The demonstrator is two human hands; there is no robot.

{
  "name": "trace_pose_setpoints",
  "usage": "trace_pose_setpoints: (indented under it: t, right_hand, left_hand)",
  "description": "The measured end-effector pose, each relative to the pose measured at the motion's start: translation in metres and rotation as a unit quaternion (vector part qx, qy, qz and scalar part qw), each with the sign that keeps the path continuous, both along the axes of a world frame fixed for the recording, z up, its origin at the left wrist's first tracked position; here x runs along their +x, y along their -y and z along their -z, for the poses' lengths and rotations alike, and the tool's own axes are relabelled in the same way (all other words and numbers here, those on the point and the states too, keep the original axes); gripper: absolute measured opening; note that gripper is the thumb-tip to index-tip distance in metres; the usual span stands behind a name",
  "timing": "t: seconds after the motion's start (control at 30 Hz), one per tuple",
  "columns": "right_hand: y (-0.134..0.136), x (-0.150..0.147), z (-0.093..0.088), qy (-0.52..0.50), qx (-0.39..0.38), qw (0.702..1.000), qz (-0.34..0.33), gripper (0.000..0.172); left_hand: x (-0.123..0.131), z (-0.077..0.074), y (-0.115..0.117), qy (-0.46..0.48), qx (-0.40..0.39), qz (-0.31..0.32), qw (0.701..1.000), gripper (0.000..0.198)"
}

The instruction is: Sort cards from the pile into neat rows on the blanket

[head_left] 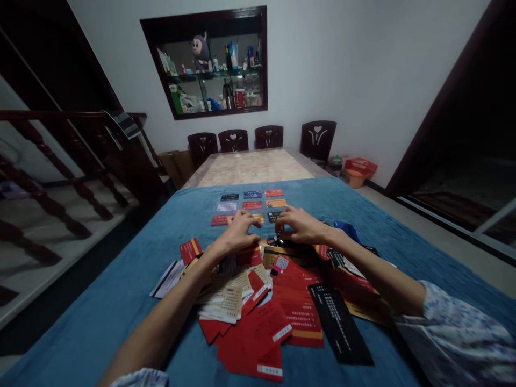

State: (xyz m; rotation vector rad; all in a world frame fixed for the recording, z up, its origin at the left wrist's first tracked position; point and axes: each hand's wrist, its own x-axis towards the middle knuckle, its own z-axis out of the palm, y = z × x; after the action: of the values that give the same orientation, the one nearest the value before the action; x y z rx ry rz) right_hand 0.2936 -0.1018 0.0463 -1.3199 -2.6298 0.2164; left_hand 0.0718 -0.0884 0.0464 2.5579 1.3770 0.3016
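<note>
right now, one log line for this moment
left hand: at card grid | right hand: at card grid | card pile: under forearms

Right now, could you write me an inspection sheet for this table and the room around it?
Surface: blue cloth covers the near end; bare stone-patterned tabletop beyond.
Job's things: rows of small cards laid flat; loose pile of cards, red, black and pale, nearer the person.
Clutter: blue item right of the pile, too dim to identify.
Grips: left hand and right hand rest at the pile's far edge, beside the rows; whether either holds a card is unclear.
Cables: nothing seen.
Surroundings: dark chairs, wall cabinet, stair railing, red tub on the floor.
</note>
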Motion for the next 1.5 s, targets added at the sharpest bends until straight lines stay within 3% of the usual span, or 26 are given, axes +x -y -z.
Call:
trace_pose_setpoints:
  t: [0.27,0.43,0.57,0.77,1.23,1.5]
  right_hand:
    - [0.012,0.012,0.007,-0.002,-0.030,0.999,-0.020,0.015]
    - [0.013,0.012,0.010,-0.002,-0.042,0.998,-0.046,0.014]
    - [0.016,0.010,0.010,0.001,-0.060,0.997,-0.045,0.012]
    - [0.015,0.011,0.016,-0.008,-0.071,0.997,-0.038,0.011]
    - [0.015,0.012,0.018,-0.020,-0.065,0.997,-0.038,0.013]
    - [0.010,0.016,0.021,-0.025,-0.050,0.998,-0.022,0.019]
  left_hand:
    - [0.020,0.010,0.020,0.011,-0.086,0.062,0.994,0.032]
    - [0.022,0.021,0.017,0.007,-0.095,0.091,0.991,0.034]
    - [0.023,0.021,0.019,0.001,-0.090,0.100,0.991,0.029]
    - [0.026,0.019,0.026,-0.002,-0.078,0.079,0.994,0.013]
    - [0.022,0.024,0.019,-0.050,-0.096,0.032,0.994,0.015]
    - [0.026,0.026,0.018,0.017,-0.039,-0.010,0.999,0.007]
